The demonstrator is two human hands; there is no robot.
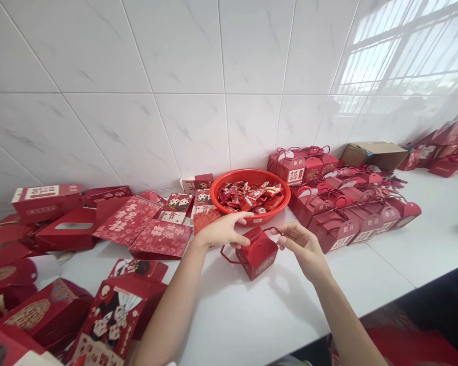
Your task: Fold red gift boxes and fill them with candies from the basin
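A small red gift box (257,254) with a rope handle stands on the white counter in front of me. My left hand (225,231) is at its left side, thumb against the top edge and fingers reaching behind it. With thumb and fingertips closed, my right hand (303,250) pinches the dark red cord (274,230) at the box's right side. The other end of the cord loops out on the left, below my left hand. Just behind the box is a red plastic basket (217,189) filled with wrapped candies (252,197).
Rows of closed red gift boxes (336,229) with cord handles stand to the right. An open cardboard box (381,152) sits behind them. On the left lie flat and part-folded red boxes (162,236) and larger red cartons (48,310). A tiled wall (187,117) backs the counter.
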